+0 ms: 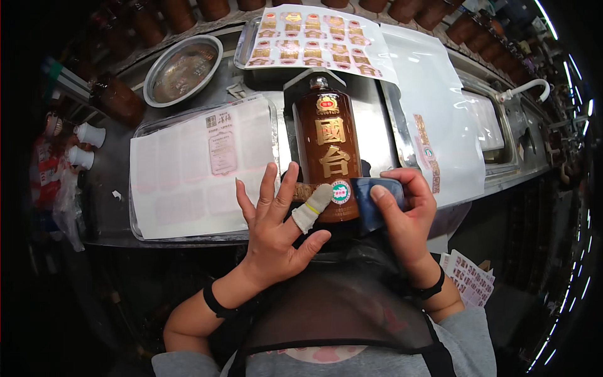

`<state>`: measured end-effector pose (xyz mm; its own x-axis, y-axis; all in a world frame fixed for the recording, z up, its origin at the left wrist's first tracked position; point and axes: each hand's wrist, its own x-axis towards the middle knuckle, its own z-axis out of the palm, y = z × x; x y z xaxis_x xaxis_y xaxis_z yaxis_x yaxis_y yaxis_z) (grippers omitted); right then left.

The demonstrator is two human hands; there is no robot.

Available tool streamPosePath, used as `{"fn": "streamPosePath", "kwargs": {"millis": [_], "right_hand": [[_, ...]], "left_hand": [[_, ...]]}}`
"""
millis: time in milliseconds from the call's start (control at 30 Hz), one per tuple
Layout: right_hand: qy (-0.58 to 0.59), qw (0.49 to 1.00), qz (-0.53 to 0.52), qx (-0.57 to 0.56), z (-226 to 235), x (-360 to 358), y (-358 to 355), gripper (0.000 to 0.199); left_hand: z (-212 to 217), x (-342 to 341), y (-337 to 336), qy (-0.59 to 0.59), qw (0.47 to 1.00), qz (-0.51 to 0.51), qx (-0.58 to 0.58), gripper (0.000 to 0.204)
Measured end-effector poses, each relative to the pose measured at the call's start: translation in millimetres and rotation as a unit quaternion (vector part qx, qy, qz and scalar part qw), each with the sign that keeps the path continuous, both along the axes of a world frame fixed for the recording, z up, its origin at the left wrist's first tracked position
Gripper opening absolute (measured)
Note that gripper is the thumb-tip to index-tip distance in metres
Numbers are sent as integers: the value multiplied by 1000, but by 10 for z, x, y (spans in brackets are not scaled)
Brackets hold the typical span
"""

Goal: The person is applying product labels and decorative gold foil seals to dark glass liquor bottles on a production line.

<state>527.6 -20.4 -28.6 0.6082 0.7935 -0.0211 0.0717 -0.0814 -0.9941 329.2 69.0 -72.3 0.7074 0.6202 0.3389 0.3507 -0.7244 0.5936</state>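
A glossy brown bottle (311, 151) with gold characters lies on its back in front of me, its neck pointing away. Around its lower part runs a brown-gold band, with a round green-and-white emblem (341, 193) on it. My left hand (273, 229) is spread, and its index finger, wearing a cloth finger cover (312, 210), presses on the band just left of the emblem. In my right hand (411, 217) is a flat blue scraper (370, 213), pinched between thumb and fingers. The scraper's edge is at the bottle's lower right side.
Left of the bottle, a tray holds a pale decal sheet (169, 182); beyond it stands a metal basin (217, 56). A sheet of gold-and-red decals (314, 44) lies at the back. White backing sheets (452, 125) and a sink are right. Brown bottles (179, 16) line the far edge.
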Motion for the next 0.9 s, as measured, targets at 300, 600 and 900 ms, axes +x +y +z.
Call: {"fn": "streamPosePath", "kwargs": {"millis": [300,600,900], "right_hand": [[57,997,60,-10,14,219,-181,36],[398,850,294,-182,-28,40,-276,38],[192,833,489,-174,172,456,-264,35]], "left_hand": [[-132,310,152,-36,996,-30,-77,118],[169,428,84,-198,953,-3,-231,109],[250,500,-1,-48,999,-4,25,96]]}}
